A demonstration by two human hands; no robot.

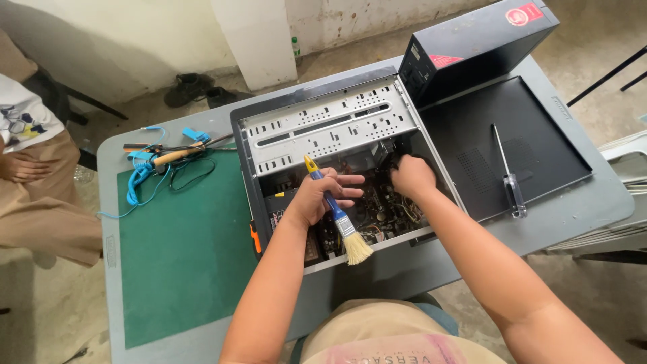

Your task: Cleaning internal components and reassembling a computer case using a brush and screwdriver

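I am cleaning inside the open computer case [323, 128]. My left hand [317, 197] grips a brush [335, 212] above it; my right hand [411, 176] closes on something dark inside, probably a part needing steadying next.

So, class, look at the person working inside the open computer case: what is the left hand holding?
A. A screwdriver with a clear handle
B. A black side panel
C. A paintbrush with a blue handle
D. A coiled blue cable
C: the left hand grips a blue-handled paintbrush over the open computer case, bristles pointing toward the person, while the screwdriver lies untouched on the black side panel.
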